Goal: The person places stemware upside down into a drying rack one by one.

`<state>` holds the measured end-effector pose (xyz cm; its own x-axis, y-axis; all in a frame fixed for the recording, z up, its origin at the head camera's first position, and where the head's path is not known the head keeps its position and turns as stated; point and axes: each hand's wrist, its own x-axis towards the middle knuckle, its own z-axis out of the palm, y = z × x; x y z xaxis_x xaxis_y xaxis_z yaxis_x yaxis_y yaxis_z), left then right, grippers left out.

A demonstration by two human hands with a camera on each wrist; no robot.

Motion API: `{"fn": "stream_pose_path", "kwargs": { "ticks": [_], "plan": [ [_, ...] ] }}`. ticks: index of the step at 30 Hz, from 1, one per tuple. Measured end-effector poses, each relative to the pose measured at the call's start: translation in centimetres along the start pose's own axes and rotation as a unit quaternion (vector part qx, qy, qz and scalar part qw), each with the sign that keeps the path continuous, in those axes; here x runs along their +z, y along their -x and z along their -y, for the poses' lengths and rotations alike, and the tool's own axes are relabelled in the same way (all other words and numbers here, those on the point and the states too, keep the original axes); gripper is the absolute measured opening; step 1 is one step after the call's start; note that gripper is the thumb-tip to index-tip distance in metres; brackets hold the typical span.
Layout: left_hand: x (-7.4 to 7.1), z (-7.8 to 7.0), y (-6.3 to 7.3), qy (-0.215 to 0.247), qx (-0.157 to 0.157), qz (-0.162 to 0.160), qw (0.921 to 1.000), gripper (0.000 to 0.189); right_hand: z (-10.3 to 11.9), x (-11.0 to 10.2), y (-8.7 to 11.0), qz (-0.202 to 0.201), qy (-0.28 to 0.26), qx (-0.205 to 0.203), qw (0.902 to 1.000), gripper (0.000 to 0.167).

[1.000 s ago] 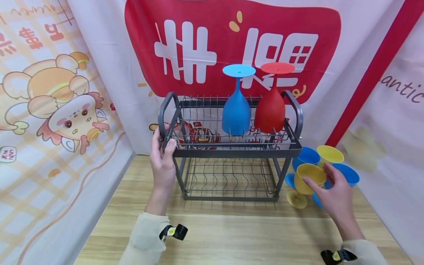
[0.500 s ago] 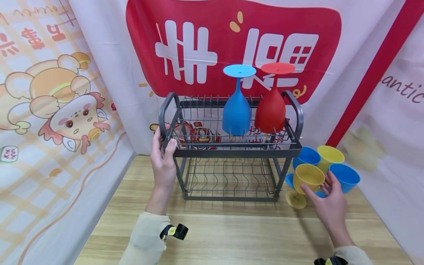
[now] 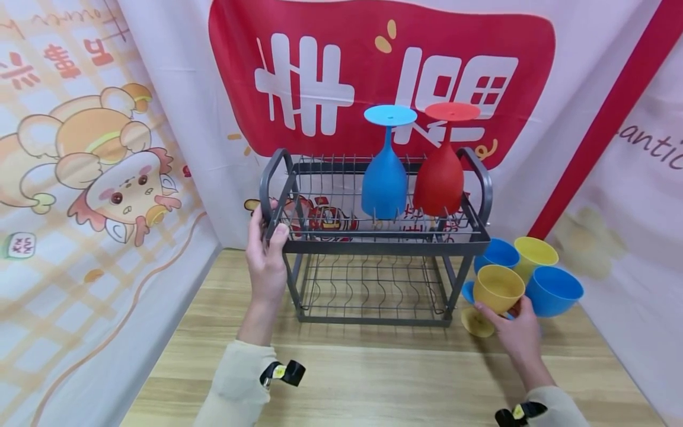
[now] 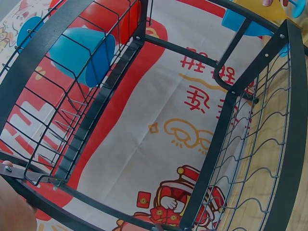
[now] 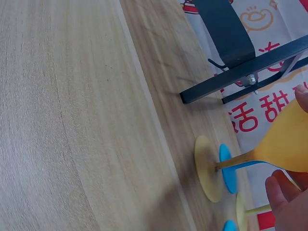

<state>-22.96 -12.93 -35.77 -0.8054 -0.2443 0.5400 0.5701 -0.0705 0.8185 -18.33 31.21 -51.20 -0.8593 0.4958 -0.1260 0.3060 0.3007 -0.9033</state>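
Observation:
My left hand grips the left end of a dark two-tier dish rack, its thumb over the upper frame. At the rack's right, my right hand holds the bowl of a yellow plastic goblet, low on its side. In the right wrist view the yellow goblet has the thumb on one side and fingers on the other; its foot is at the tabletop. A blue goblet and a red goblet stand upside down on the upper tier, towards the right.
Beside the held one stand a blue goblet, another yellow goblet and a second blue goblet, upright on the wooden table. Printed cloth hangs behind and at both sides.
My right hand has moved left and down around the yellow goblet's bowl, its fingers now lower on it. My left hand keeps its grip on the rack.

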Motion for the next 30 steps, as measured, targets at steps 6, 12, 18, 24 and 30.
{"fn": "stream_pose_path", "kwargs": {
  "ticks": [6,12,18,24,30],
  "plan": [
    [0.0,0.1,0.1,0.0,-0.003,0.002,1.0,0.053,-0.3,0.2,0.0,0.007,-0.022,-0.001,0.9997,0.111],
    [0.1,0.1,0.1,0.004,0.001,0.004,1.0,0.053,-0.3,-0.2,0.4,0.005,-0.043,0.01,0.999,0.116],
    [0.1,0.1,0.1,0.005,-0.001,0.005,1.0,0.053,-0.1,-1.3,1.1,-0.002,-0.052,0.012,0.9986,0.112],
    [0.0,-0.1,-0.1,0.003,-0.008,0.003,1.0,0.052,0.5,-2.5,1.8,-0.011,-0.023,-0.006,0.9996,0.105],
    [-0.5,-0.2,0.1,-0.01,-0.038,-0.002,0.9992,0.057,1.2,-3.2,3.0,-0.018,0.022,-0.052,0.9982,0.101]
  ]
}}
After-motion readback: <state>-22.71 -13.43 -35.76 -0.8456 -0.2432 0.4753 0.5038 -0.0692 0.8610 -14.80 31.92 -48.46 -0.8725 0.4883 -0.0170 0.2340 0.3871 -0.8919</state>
